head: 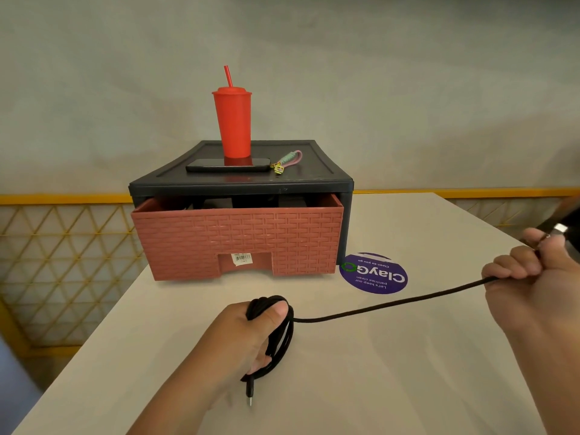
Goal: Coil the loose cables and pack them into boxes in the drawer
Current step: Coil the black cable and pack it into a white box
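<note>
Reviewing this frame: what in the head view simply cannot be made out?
- Head view: the contents of the drawer. Only dark shapes show behind its front panel and under the cabinet top.
- Head view: the far end of the cable. The curled fingers of the right hand cover it, and the silvery piece beside them is blurred near the frame edge.
- Head view: the barcode label. Its print is too small to read.

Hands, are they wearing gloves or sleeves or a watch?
No. The left hand and right hand are bare: no gloves, no sleeves on the forearms, no watch or bracelet. A tiny glint by one right finger might be a ring; too small to tell.
</note>
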Demonstrator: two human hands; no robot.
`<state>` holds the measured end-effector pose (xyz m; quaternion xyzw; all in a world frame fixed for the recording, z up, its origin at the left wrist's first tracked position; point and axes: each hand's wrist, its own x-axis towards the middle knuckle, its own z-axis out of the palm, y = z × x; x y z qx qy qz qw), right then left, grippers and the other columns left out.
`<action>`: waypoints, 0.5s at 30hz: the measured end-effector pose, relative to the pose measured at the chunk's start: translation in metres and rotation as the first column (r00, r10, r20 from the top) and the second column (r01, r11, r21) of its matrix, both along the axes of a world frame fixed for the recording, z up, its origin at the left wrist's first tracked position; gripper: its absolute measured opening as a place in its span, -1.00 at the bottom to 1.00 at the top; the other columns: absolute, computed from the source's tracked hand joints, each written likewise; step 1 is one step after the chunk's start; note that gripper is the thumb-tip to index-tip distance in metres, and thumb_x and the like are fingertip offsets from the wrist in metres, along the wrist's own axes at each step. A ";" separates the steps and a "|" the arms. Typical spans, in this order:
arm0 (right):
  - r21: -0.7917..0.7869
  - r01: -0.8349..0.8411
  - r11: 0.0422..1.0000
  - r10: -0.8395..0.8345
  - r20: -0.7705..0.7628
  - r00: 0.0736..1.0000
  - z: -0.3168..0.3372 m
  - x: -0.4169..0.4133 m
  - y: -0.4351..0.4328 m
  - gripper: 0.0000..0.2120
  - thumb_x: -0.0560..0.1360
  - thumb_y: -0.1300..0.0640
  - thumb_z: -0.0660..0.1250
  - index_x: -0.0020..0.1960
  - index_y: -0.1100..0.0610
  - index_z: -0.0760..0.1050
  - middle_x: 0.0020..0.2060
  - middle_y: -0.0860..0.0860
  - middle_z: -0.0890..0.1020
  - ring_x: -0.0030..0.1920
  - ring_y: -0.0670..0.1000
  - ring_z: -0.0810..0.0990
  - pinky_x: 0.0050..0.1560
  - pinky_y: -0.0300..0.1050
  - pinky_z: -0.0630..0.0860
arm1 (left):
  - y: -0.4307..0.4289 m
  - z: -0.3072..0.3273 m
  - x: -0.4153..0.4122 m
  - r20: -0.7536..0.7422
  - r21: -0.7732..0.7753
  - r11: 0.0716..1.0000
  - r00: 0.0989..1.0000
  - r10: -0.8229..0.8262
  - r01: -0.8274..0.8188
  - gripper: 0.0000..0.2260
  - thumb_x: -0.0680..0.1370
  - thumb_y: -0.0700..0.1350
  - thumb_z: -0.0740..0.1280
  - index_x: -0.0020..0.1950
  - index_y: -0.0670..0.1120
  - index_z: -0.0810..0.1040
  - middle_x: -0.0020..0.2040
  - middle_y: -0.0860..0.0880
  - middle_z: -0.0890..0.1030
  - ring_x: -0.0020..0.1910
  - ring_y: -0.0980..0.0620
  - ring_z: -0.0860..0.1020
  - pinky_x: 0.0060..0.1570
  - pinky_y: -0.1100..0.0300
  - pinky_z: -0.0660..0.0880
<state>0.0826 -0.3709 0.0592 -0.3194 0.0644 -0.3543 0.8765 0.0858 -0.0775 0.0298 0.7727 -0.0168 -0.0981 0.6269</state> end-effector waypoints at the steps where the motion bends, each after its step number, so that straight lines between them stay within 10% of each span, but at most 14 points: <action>1: -0.004 -0.003 1.000 0.003 -0.005 1.000 0.000 0.000 0.000 -0.76 0.60 -0.01 0.10 -0.18 0.02 0.42 -0.58 -0.13 0.23 -0.57 -0.15 0.20 -0.51 -0.38 0.25 | 0.000 0.001 0.000 0.000 -0.017 1.000 1.000 0.000 0.000 -0.67 0.57 -0.03 0.24 -0.32 -0.11 0.23 -0.56 0.06 0.17 -0.57 0.07 0.13 -0.32 0.27 0.47; 9: -0.232 -0.059 0.971 0.063 0.012 0.998 0.006 -0.004 0.016 -0.69 0.60 0.00 0.11 -0.21 0.00 0.54 -0.59 -0.12 0.19 -0.59 -0.15 0.13 -0.58 -0.35 0.14 | 0.001 0.012 -0.005 -0.013 -0.287 0.957 0.999 0.030 -0.032 -0.68 0.35 0.06 0.26 -0.17 -0.19 0.35 -0.60 0.05 0.15 -0.62 0.09 0.12 -0.34 0.19 0.42; 15: -0.225 -0.026 0.974 0.032 0.020 0.999 0.006 -0.006 0.005 -0.74 0.59 0.00 0.12 -0.17 0.00 0.51 -0.60 -0.13 0.18 -0.61 -0.14 0.13 -0.62 -0.36 0.14 | -0.004 0.002 -0.003 0.019 -0.096 0.995 0.999 0.038 -0.036 -0.75 0.56 -0.10 0.27 -0.27 -0.14 0.33 -0.58 0.06 0.18 -0.61 0.09 0.14 -0.39 0.31 0.49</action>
